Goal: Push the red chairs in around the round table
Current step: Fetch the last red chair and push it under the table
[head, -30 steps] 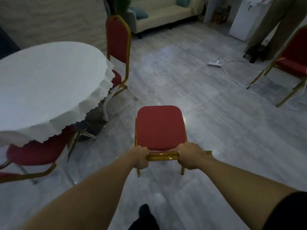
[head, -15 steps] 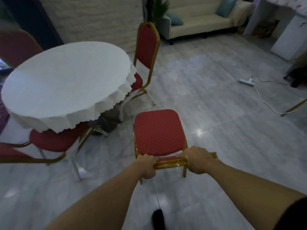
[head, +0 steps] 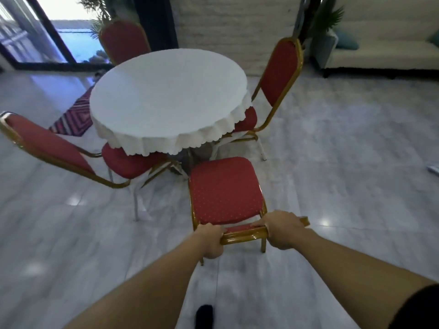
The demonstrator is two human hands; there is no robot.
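A red chair with a gold frame [head: 224, 191] stands in front of me, its seat facing the round table [head: 166, 96] under a white scalloped cloth. My left hand [head: 211, 241] and my right hand [head: 283, 230] both grip the top rail of its backrest. The seat's front edge sits just short of the cloth's hem. Three more red chairs ring the table: one at the left [head: 71, 153] with its seat partly under the cloth, one at the right [head: 278, 77] tucked in, one at the far side [head: 123, 41].
A patterned rug [head: 76, 115] lies left of the table. A beige sofa [head: 384, 39] and potted plants stand along the back wall. Glass doors are at the far left. A white power strip [head: 433, 169] lies on the tiled floor at the right edge.
The view has swung left toward the table. The chair I hold has turned and moved closer to the table, its seat now pointing at the cloth's edge. Both hands keep their grip.
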